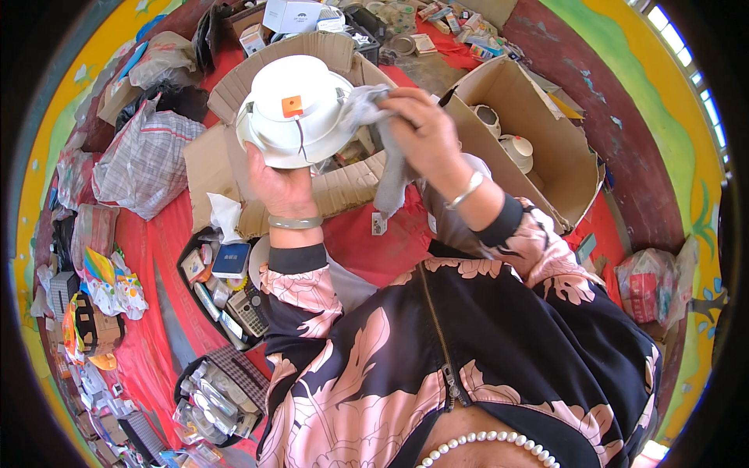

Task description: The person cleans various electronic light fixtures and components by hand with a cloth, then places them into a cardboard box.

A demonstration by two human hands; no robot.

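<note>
Lamp (300, 109), white round fixture with orange sticker, held up mid-frame over red cloth (156, 312). Open cardboard box (546, 148) far right holds more white fixtures. Flattened cardboard (343, 187) behind lamp. Left hand (281, 187) grips lamp's near rim from below. Right hand (421, 129) clutches grey rag (386, 156), pressing it on lamp's right side. Calculator (250, 312) near left.

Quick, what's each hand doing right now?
Left hand: closed, holding the white round lamp fitting.
Right hand: closed on a grey cloth, against the fitting.
</note>
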